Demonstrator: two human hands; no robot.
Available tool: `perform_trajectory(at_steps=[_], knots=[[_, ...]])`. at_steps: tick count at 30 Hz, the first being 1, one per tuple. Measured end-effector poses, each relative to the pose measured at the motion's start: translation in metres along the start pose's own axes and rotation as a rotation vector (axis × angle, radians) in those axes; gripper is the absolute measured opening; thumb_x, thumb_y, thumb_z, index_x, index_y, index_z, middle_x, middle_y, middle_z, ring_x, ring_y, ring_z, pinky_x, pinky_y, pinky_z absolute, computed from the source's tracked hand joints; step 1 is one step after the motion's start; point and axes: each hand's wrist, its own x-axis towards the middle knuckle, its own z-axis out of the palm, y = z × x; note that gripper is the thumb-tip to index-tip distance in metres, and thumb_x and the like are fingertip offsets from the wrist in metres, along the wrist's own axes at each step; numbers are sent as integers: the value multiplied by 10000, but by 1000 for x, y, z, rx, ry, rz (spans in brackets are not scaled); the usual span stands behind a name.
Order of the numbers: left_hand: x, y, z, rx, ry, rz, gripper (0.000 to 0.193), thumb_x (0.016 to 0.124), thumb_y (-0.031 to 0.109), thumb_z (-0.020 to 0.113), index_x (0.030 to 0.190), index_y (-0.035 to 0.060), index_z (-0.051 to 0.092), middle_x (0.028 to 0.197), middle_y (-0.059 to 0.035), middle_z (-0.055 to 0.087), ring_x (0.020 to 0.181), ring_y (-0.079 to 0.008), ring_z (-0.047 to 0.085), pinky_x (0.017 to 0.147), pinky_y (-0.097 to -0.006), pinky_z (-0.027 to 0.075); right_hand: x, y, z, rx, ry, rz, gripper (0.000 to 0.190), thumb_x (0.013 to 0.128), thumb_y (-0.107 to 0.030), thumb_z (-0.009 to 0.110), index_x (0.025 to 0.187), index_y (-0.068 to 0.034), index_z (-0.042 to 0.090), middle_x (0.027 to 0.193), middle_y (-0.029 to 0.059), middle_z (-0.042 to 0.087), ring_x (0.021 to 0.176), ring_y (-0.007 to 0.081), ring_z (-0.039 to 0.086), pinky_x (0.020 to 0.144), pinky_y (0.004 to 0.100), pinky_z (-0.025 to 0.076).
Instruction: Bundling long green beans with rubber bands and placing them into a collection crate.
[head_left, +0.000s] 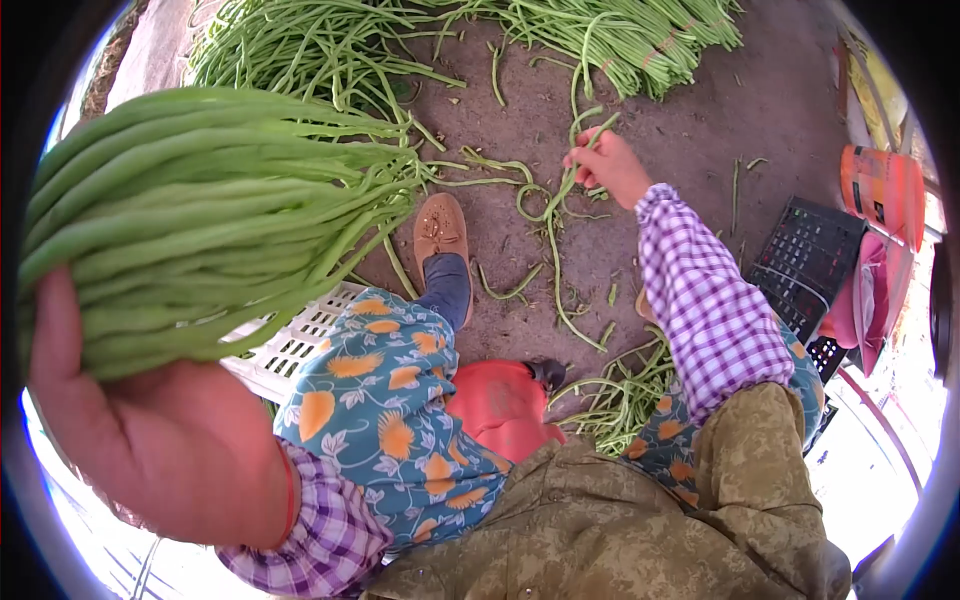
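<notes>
A thick bunch of long green beans (225, 217) fills the left side, close to the camera. My left hand (157, 420) grips it near its far-left end, and the thinner ends fan out to the right. My right hand (609, 166) pinches a few loose long beans (553, 206) above the dirt floor, with curled lengths hanging or lying below the fingers. Beyond both hands lie a loose heap of long beans (292, 52) and, further right, bundles of long beans tied with reddish bands (645, 45).
A white plastic crate (281, 345) stands beside my left knee. Between my legs is a red plastic object (499, 405), with more beans (622, 405) to its right. At the right are a black crate (806, 255) and an orange bucket (881, 191). Bean scraps litter the floor.
</notes>
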Motion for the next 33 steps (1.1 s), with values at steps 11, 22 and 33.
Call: perform_trajectory(at_steps=[11, 22, 33], knots=[[-11, -12, 1, 77, -250, 205, 241, 891, 43, 528, 1112, -40, 578, 1064, -152, 630, 960, -248, 636, 856, -371, 533, -72, 24, -30, -978, 139, -3, 271, 878, -232, 555, 974, 13, 621, 852, 148, 686, 721, 285, 670, 661, 408, 525], [-24, -9, 18, 208, -250, 59, 326, 936, 109, 422, 1216, -39, 502, 1186, -194, 570, 1098, -270, 571, 982, -413, 453, -110, 198, 68, -836, 136, 151, 346, 783, -331, 657, 934, -22, 619, 862, 166, 661, 848, 346, 636, 740, 446, 487], [-18, -17, 22, 224, -224, 29, 378, 951, 143, 382, 1267, -49, 459, 1267, -204, 527, 1166, -290, 532, 1034, -424, 413, -76, 140, 33, -599, -145, 262, 319, 785, -334, 700, 838, -26, 636, 763, 125, 651, 702, 238, 627, 659, 388, 476]])
